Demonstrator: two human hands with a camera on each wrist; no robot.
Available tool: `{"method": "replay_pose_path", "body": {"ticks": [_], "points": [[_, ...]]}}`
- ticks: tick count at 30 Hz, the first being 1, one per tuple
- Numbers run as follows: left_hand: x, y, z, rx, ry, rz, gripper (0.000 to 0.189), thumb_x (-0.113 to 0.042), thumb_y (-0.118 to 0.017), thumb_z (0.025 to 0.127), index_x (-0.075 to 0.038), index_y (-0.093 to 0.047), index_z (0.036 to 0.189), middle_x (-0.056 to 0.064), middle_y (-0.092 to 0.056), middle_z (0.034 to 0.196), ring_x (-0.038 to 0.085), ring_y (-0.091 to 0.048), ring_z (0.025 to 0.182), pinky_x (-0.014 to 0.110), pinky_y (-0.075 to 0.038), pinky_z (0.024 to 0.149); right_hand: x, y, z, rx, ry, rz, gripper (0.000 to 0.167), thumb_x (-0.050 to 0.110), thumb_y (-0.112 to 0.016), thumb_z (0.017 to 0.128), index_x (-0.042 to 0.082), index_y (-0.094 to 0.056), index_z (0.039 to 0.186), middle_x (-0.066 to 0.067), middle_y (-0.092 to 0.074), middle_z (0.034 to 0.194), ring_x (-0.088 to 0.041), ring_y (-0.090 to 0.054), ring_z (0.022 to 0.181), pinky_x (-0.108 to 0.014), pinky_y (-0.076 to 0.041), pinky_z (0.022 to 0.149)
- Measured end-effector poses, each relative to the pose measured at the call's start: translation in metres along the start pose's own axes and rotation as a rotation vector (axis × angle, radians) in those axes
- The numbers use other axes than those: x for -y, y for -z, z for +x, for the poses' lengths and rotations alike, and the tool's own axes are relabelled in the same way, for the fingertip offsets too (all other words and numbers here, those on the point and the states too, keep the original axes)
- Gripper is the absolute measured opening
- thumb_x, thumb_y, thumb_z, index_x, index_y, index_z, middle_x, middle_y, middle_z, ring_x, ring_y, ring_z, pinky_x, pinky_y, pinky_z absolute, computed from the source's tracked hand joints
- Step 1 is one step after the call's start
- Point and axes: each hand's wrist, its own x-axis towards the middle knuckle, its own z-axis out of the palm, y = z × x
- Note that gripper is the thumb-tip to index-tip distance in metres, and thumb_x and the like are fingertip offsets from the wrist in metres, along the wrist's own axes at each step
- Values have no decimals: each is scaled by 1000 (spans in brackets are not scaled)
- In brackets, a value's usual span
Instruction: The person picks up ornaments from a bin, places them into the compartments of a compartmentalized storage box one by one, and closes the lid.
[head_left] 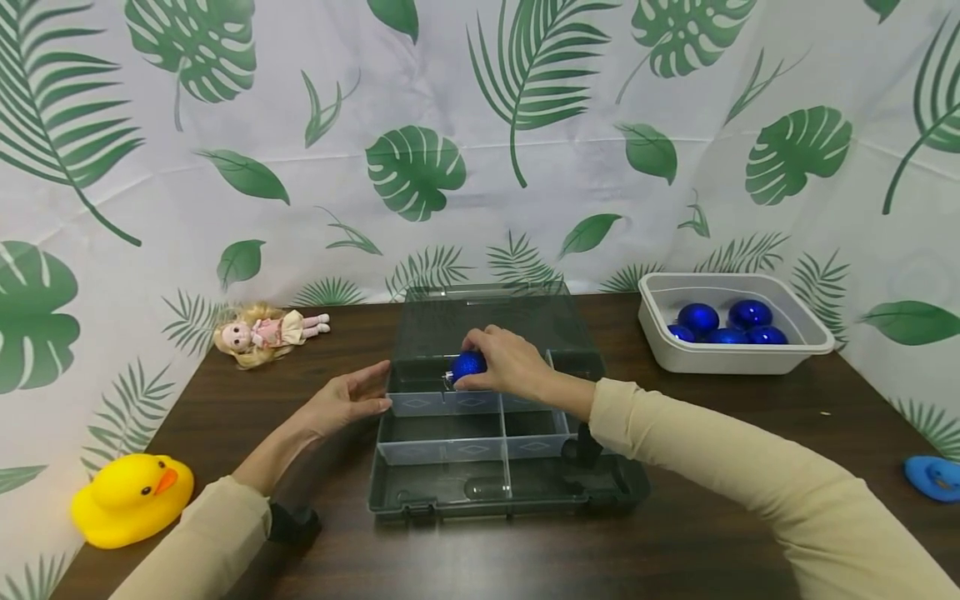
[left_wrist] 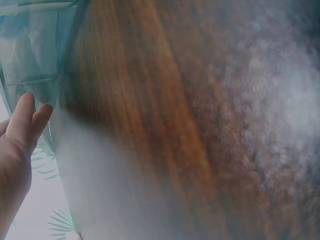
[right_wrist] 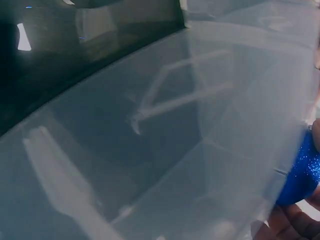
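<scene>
A blue glittery Christmas ball (head_left: 467, 365) with a silver cap is pinched in my right hand (head_left: 510, 362), over the back-left compartment of a dark see-through organizer box (head_left: 435, 477). The box lies with its lid (head_left: 491, 321) tipped open toward the wall. Pale clear dividers (head_left: 450, 451) split it into compartments. In the right wrist view, the ball (right_wrist: 300, 175) shows at the right edge beside a clear divider (right_wrist: 165, 135). My left hand (head_left: 341, 404) is at the box's left side, its fingers extended against or very near the wall; contact is hard to tell.
At the back right stands a white tub (head_left: 738, 360) holding several shiny blue balls (head_left: 698, 319). A doll (head_left: 270, 332) lies at the back left. Near the left edge sits a yellow rubber duck (head_left: 131, 500); a small blue duck (head_left: 933, 477) is at the far right.
</scene>
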Motion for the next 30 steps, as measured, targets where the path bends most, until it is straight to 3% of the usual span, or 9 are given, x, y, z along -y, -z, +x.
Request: {"method": "replay_pose_path", "body": {"ticks": [7,12,15,18,22,25,30], "points": [[0,-2,3,0,4,-3,72,-9,-59,92,10,-15,146,29,-14,152,45,-23,136,47,-32,106,-4,0,-4,0,66,-7,38,30,-76,79,5,-64,105,-9,-65,98,-22,-58,90,-36,-50,79],[2,-2,4,-2,13,-7,73,-9,-60,91,9,-15,146,28,-15,152,44,-24,136,45,-32,106,-15,9,-8,-30,85,152,29,19,-72,83,1,-64,105,-11,-66,96,-21,-61,87,-34,-51,78],[3,-1,3,4,4,-7,73,-9,-60,92,9,-14,146,29,-14,152,45,-24,136,43,-35,106,-33,25,-13,-112,63,261,27,14,-70,85,-1,-64,107,-14,-67,98,-23,-63,87,-34,-53,78],[2,-1,2,8,-2,-6,73,-10,-59,92,9,-14,146,30,-13,152,45,-23,136,42,-35,105,-63,49,-22,-240,-10,300,25,11,-68,86,-2,-64,108,-16,-68,99,-26,-64,88,-37,-53,78],[0,0,0,12,-1,3,73,-9,-59,92,8,-13,147,30,-13,151,45,-23,136,42,-35,105,-119,83,-48,-344,-189,311,28,15,-62,92,-3,-61,114,-21,-65,106,-30,-62,94,-22,-50,75],[0,0,-1,9,8,4,73,-10,-59,92,8,-14,147,29,-13,152,45,-24,136,42,-36,105,-161,101,-74,-311,-334,310,36,21,-56,95,-5,-57,120,-25,-61,113,-32,-58,100,-8,-42,69],[3,0,-1,9,23,13,74,-13,-60,92,6,-14,148,28,-13,153,44,-25,136,43,-35,104,-208,113,-106,-173,-473,290,42,21,-55,96,-8,-52,126,-29,-55,122,-36,-53,109,-12,-42,74]]}}
